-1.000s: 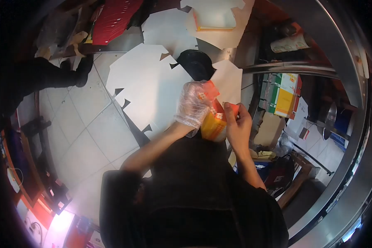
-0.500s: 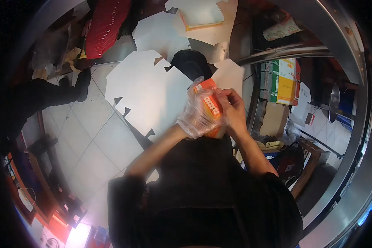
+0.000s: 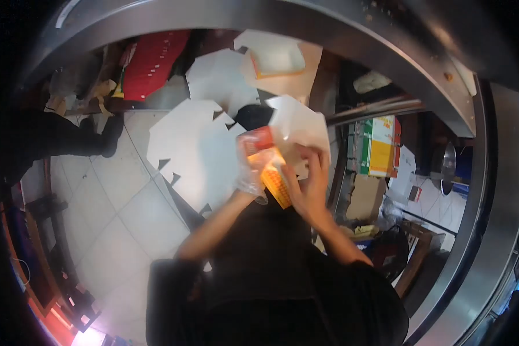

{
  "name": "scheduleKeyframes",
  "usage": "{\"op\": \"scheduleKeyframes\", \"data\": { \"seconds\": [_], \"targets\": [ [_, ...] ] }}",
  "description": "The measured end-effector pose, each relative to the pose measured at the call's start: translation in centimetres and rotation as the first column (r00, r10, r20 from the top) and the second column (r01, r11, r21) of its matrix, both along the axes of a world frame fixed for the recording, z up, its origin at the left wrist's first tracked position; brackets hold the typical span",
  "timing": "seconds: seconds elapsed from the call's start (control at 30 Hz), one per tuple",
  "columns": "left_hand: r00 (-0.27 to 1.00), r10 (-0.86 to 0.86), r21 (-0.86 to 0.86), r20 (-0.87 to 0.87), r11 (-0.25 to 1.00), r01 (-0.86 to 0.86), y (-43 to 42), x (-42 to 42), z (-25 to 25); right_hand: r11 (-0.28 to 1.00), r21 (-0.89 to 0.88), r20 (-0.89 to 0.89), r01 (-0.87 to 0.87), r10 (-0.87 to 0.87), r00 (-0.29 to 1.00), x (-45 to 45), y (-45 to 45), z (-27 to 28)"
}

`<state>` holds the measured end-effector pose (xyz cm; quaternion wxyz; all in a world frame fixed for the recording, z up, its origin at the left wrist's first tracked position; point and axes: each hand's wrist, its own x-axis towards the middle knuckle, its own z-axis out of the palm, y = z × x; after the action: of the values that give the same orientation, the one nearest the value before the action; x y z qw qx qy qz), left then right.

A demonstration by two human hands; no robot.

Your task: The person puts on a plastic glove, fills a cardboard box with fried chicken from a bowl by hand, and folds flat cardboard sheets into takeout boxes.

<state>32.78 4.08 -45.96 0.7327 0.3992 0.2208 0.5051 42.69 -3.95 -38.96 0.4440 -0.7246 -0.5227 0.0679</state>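
In the head view, my left hand [image 3: 249, 176] wears a clear plastic glove. It grips a red, orange and yellow printed cardboard carton [image 3: 277, 183] in front of my body. My right hand [image 3: 310, 181] is bare and slightly blurred; its fingers are apart, with the thumb beside the carton's yellow panel. Whether that thumb touches the panel, I cannot tell. Just beyond my hands is a white cardboard sheet [image 3: 299, 122]; whether it is joined to the carton is unclear. A larger flat white carton blank [image 3: 193, 147] with notched edges lies to the left.
Another white blank [image 3: 222, 78] and an open shallow carton [image 3: 278, 62] lie farther off. At left, a red stack [image 3: 154, 63] sits above tiled floor [image 3: 127, 213], near another person's dark-clothed leg [image 3: 69, 135]. Metal rails [image 3: 484, 230] curve along the right, near a green-and-yellow box [image 3: 380, 147].
My hands and the carton have shifted left, and the carton has turned to show a yellow panel. My right fingers have come away from its upper edge. The camera view has tilted.
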Motion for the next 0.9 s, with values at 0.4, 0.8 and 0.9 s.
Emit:
{"op": "scheduleKeyframes", "data": {
  "seconds": [0.4,0.8,0.9],
  "targets": [
    [0.979,-0.108,0.039,-0.171,0.992,0.116,0.8,-3.0,-8.7,0.986,-0.166,-0.963,-0.01,-0.16,0.216,-1.8,1.5,-4.2],
    [0.921,0.181,0.054,0.344,0.976,-0.212,5.3,-0.2,3.6,0.999,-0.041,-0.825,0.013,-0.041,0.564,-1.4,3.1,-4.0],
    [0.821,0.571,0.672,-0.016,0.614,-0.414,9.4,2.3,3.1,0.994,0.085,-0.832,0.07,0.032,0.554,2.2,6.1,-6.1]
  ]
}}
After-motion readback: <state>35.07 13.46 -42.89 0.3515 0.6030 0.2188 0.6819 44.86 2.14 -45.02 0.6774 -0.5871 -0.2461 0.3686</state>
